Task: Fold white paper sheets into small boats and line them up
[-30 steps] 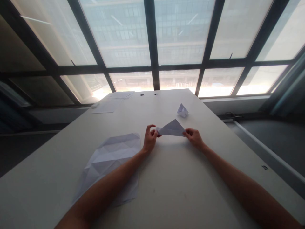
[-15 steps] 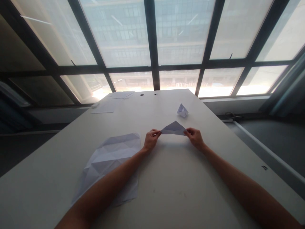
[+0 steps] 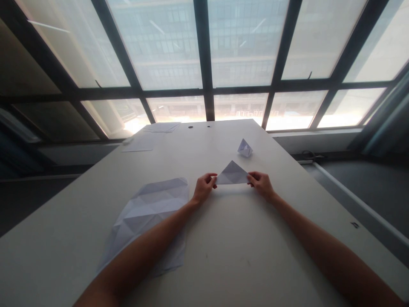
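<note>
A folded white paper triangle (image 3: 232,174) is held just above the white table (image 3: 243,251), point up. My left hand (image 3: 203,188) pinches its left corner with thumb and fingers closed. My right hand (image 3: 261,184) pinches its right corner the same way. Both forearms reach in from the bottom of the view.
A large creased sheet of paper (image 3: 150,217) lies flat left of my left arm. A small folded paper shape (image 3: 244,148) stands farther back on the right. Flat sheets (image 3: 150,136) lie at the far left end near the window. The table's right edge drops to the floor.
The triangle tipped flatter half a second ago and now stands more upright. My left hand's fingers, raised a second ago, have closed on the left corner.
</note>
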The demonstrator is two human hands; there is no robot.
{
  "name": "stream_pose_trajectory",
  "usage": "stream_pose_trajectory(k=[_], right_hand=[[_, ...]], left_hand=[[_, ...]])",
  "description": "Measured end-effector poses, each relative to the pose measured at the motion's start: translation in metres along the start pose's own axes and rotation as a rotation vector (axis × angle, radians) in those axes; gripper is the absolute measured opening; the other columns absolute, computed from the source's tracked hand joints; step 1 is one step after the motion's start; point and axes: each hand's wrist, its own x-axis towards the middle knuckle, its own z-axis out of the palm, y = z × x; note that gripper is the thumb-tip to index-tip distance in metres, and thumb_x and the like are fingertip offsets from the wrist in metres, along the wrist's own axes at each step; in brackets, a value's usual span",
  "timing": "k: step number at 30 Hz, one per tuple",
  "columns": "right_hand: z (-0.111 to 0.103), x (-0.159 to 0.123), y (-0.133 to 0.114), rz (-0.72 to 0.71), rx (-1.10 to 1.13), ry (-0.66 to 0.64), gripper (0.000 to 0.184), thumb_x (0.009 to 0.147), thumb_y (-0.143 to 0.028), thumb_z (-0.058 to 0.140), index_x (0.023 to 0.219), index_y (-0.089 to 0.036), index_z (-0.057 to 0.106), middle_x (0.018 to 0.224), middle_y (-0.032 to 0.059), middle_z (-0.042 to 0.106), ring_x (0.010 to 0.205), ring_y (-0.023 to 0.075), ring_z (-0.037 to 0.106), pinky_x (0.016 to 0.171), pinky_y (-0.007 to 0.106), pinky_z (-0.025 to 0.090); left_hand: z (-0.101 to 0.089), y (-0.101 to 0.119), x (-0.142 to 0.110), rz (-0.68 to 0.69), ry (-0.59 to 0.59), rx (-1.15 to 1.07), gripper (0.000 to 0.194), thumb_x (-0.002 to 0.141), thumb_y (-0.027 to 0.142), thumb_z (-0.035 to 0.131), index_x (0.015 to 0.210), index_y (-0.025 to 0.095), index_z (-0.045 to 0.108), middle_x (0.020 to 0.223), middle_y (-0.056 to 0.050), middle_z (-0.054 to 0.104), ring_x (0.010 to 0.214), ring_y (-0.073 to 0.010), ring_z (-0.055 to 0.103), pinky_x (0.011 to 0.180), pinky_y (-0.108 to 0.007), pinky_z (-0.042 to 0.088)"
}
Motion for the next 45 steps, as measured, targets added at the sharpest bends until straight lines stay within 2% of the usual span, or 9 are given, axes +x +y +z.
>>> stream_pose_trajectory(k=[4,11,17,21,23,29,33,39,45], right_hand=[[0.004,-0.001,0.000,-0.003,-0.116,0.010,0.044,0.082,-0.039,0.056,0.118,-0.014,0.058,0.056,-0.0049,0.057,0.051,0.0140,0.055,0.059,0.027,0.048],[0.009,-0.013,-0.009,-0.059,-0.913,-0.067,0.032,0.095,-0.025,0.041,0.123,-0.021,0.056,0.080,0.0064,0.071,0.074,0.0210,0.064,0.066,0.028,0.038],[0.011,-0.014,-0.020,-0.099,-1.188,-0.050,0.042,0.096,-0.027,0.049,0.137,-0.017,0.046,0.101,0.0146,0.069,0.098,0.0275,0.061,0.082,0.035,0.038],[0.010,-0.017,-0.027,-0.112,-1.270,0.062,0.032,0.094,-0.030,0.055,0.122,-0.015,0.056,0.113,0.0160,0.062,0.108,0.0299,0.053,0.086,0.037,0.038],[0.013,-0.023,-0.030,-0.114,-1.293,0.054,0.022,0.094,-0.028,0.054,0.111,-0.016,0.061,0.111,0.0156,0.062,0.105,0.0293,0.052,0.086,0.037,0.038],[0.040,-0.047,-0.034,-0.164,-1.186,-0.139,0.026,0.097,-0.025,0.044,0.109,-0.016,0.065,0.113,0.0159,0.062,0.107,0.0281,0.051,0.088,0.036,0.039],[0.049,-0.048,-0.031,-0.244,-1.109,-0.189,0.029,0.097,-0.025,0.045,0.117,-0.020,0.065,0.127,0.0123,0.061,0.122,0.0281,0.046,0.104,0.039,0.031],[0.044,-0.040,-0.024,-0.273,-1.008,-0.267,0.038,0.098,-0.026,0.041,0.132,-0.018,0.058,0.141,0.0109,0.054,0.131,0.0238,0.043,0.113,0.037,0.024],[0.046,-0.039,-0.021,-0.214,-1.035,-0.284,0.048,0.100,-0.038,0.039,0.141,-0.014,0.049,0.147,0.0156,0.048,0.134,0.0261,0.041,0.113,0.039,0.026]], left_hand=[[0.000,-0.006,-0.003,0.075,-0.050,0.288,0.026,0.088,0.030,0.053,0.108,0.016,0.062,0.053,0.006,0.053,0.050,-0.0144,0.053,0.054,-0.024,0.037],[-0.003,-0.001,-0.009,0.221,-0.205,0.937,0.024,0.094,0.025,0.046,0.106,0.019,0.066,0.066,-0.005,0.066,0.068,-0.0238,0.064,0.082,-0.038,0.039],[-0.004,-0.001,-0.010,0.336,-0.247,0.985,0.051,0.087,0.014,0.048,0.136,0.026,0.055,0.124,-0.012,0.063,0.117,-0.0286,0.056,0.103,-0.048,0.031],[-0.004,-0.004,-0.008,0.481,-0.560,0.877,0.067,0.085,0.006,0.040,0.146,0.033,0.045,0.153,-0.002,0.042,0.145,-0.0233,0.028,0.117,-0.046,0.018],[-0.003,-0.002,-0.008,0.493,-0.667,0.835,0.063,0.087,0.008,0.040,0.145,0.031,0.045,0.154,-0.001,0.042,0.145,-0.0222,0.028,0.119,-0.047,0.015],[-0.002,0.011,-0.014,0.550,-0.530,0.853,0.052,0.084,0.023,0.060,0.136,0.028,0.056,0.127,-0.007,0.061,0.123,-0.0245,0.052,0.120,-0.047,0.015],[-0.001,0.011,-0.018,0.594,-0.561,0.909,0.065,0.085,0.022,0.056,0.148,0.027,0.040,0.143,-0.010,0.046,0.136,-0.0272,0.037,0.120,-0.050,0.014],[0.001,0.005,-0.018,0.541,-0.467,0.939,0.053,0.086,0.026,0.058,0.139,0.025,0.054,0.141,-0.013,0.044,0.137,-0.0313,0.033,0.117,-0.049,0.022],[0.000,-0.004,-0.015,0.486,-0.631,0.949,0.056,0.097,0.033,0.041,0.152,0.022,0.034,0.161,-0.011,0.025,0.150,-0.0277,0.017,0.120,-0.048,0.012]])
